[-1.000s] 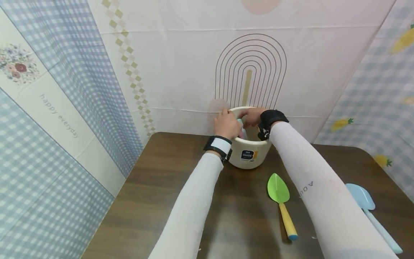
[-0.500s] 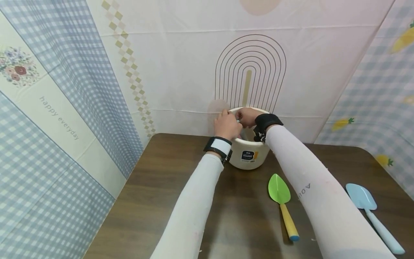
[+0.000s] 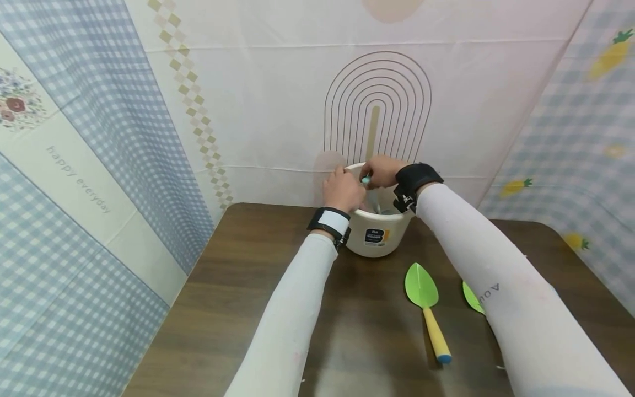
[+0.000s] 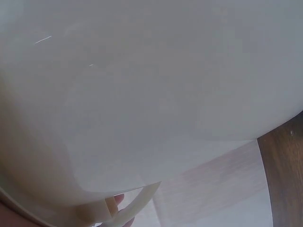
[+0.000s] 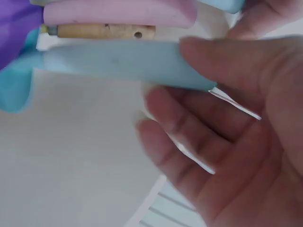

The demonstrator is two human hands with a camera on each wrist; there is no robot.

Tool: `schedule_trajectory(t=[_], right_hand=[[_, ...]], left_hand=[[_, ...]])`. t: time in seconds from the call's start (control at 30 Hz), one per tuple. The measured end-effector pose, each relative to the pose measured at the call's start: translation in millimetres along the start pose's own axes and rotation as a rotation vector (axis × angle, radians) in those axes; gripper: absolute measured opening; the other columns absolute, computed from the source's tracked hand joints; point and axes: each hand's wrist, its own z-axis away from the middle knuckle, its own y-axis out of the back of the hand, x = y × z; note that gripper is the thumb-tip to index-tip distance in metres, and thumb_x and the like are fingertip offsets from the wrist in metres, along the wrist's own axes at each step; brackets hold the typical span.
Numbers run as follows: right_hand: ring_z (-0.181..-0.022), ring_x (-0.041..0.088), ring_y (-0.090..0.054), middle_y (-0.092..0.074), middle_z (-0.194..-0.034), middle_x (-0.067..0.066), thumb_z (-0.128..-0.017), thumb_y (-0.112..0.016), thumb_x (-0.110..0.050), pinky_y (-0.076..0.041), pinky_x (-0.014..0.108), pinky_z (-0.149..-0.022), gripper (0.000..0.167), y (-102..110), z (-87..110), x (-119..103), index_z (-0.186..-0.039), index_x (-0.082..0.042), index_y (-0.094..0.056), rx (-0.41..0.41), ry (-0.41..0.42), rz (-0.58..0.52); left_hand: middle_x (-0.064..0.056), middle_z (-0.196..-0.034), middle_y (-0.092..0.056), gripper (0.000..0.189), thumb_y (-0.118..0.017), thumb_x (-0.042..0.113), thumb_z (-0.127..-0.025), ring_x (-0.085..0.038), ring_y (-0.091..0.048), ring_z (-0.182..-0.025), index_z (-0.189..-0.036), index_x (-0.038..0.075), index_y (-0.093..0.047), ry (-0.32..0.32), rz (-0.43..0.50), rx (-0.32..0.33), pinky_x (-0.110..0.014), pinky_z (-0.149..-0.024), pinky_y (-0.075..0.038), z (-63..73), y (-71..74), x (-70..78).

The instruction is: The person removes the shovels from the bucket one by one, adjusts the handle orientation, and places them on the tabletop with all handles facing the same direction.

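Observation:
A cream-white bucket (image 3: 373, 234) stands at the back of the table. My left hand (image 3: 342, 190) grips its left rim; in the left wrist view the bucket's wall (image 4: 165, 94) fills most of the picture, with a rim handle (image 4: 137, 205) at the bottom. My right hand (image 3: 383, 171) is at the bucket's mouth, pinching a light blue shovel handle (image 5: 118, 64) between thumb and fingers. Beside that handle lie a pink handle (image 5: 118, 13), a wooden handle (image 5: 104, 31) and a purple blade (image 5: 16, 28). The held shovel's lower end is partly hidden among them.
A green trowel (image 3: 421, 286) with a yellow handle lies on the brown table (image 3: 258, 275) in front of the bucket. Another green blade (image 3: 473, 298) shows partly under my right sleeve (image 3: 516, 298). A patterned cloth (image 3: 278, 99) hangs behind the table.
My right hand has gone from reaching inside the bucket to pinching a shovel handle, and has risen slightly. A second green blade shows; the blue shovel at right is covered by my sleeve.

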Motion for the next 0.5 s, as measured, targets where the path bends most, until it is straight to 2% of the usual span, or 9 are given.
schedule_trajectory(t=[0.13,0.33,0.5], right_hand=[[-0.092,0.027,-0.065,-0.071,-0.111,0.019,-0.094,-0.069,-0.004,-0.054,0.039,-0.081,0.024,10,10.5,-1,-0.116,0.005,-0.072,0.037,0.000,0.030],[-0.087,0.026,-0.061,-0.069,-0.099,0.016,-0.092,-0.071,-0.003,-0.051,0.039,-0.079,0.020,25,27.2,-4,-0.110,0.006,-0.070,0.103,0.012,0.032],[-0.094,0.030,-0.063,-0.070,-0.104,0.018,-0.093,-0.069,-0.002,-0.053,0.045,-0.086,0.020,37,41.9,-5,-0.112,0.004,-0.070,0.174,0.031,0.043]], left_hand=[[-0.011,-0.148,-0.050,0.068,-0.061,0.042,-0.099,-0.026,-0.051,-0.132,-0.151,0.000,-0.050,-0.006,-0.014,-0.001,-0.044,-0.114,-0.042,0.9,1.3,0.6],[-0.011,-0.143,-0.053,0.062,-0.063,0.039,-0.097,-0.027,-0.053,-0.127,-0.145,-0.001,-0.055,-0.003,-0.010,-0.003,-0.045,-0.111,-0.045,1.8,1.9,0.2],[-0.011,-0.140,-0.053,0.058,-0.061,0.035,-0.097,-0.028,-0.054,-0.126,-0.142,0.000,-0.058,-0.005,0.000,0.003,-0.046,-0.110,-0.045,1.4,1.8,1.0]])
